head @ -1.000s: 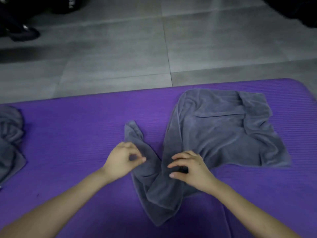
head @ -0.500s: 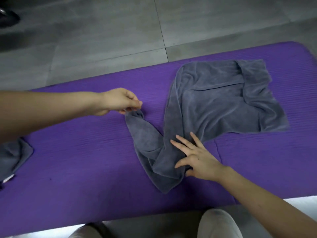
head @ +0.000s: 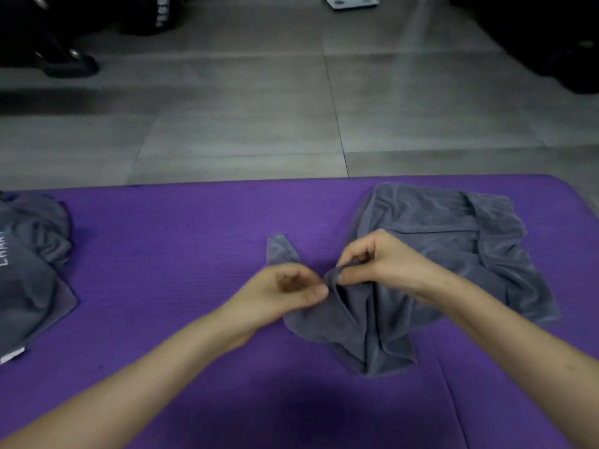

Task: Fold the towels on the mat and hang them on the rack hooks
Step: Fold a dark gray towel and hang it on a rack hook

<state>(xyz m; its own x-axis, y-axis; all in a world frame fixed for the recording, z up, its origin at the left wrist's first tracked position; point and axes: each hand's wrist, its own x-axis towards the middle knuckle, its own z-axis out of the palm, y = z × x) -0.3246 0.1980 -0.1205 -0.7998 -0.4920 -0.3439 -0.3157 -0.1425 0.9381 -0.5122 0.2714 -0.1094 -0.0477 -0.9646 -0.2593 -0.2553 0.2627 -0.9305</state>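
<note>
A grey towel [head: 437, 254] lies crumpled on the right half of the purple mat [head: 178, 254]. Its far part is spread flat near the mat's far edge, and its near part is gathered into folds. A raised fold at its left side is pinched between the curled fingers and thumb of the right hand [head: 382, 264]. Just beside it, the towel's edge is pinched at the thumb tip of the left hand [head: 282, 290], whose fingers are curled. A second towel [head: 29, 280] is bunched at the mat's left edge. The mat is laid on a grey tiled floor [head: 243, 124].
</note>
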